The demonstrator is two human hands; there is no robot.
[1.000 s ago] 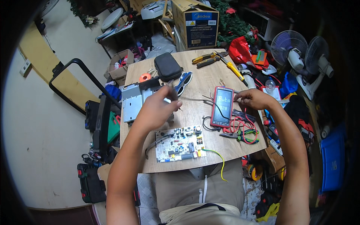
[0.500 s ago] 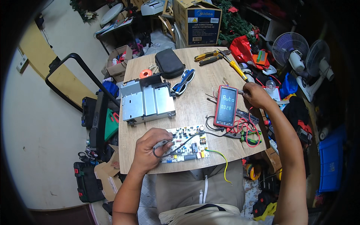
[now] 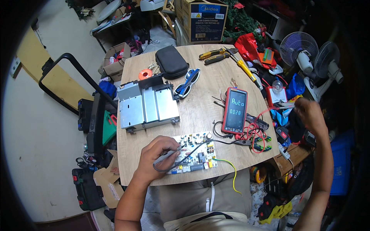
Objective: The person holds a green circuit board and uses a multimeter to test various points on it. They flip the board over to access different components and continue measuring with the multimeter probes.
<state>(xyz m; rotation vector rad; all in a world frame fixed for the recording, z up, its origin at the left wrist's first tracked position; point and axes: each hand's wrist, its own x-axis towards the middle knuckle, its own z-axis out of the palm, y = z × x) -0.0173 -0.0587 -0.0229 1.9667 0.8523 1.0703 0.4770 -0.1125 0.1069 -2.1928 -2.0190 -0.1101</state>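
My left hand is closed around a grey test probe with a black lead, above the left part of a populated circuit board. Its tip is hidden by my fingers. A yellow-green wire hangs from the board over the table's front edge. Off the right edge, my right hand is raised and slightly blurred, pinching a pale test probe on a red lead. Between the hands, a red-framed multimeter lies with its display lit, both leads tangled beside it.
Behind the board sits a metal housing. Farther back lie sunglasses, a black case, a solder spool, pliers and a yellow soldering iron. Green-handled pliers rest under the leads. Fans and clutter crowd the right.
My right hand has moved right and down from beside the multimeter, out past the table edge, drawing the red lead outward. My left hand stays over the board. The view has shifted slightly.
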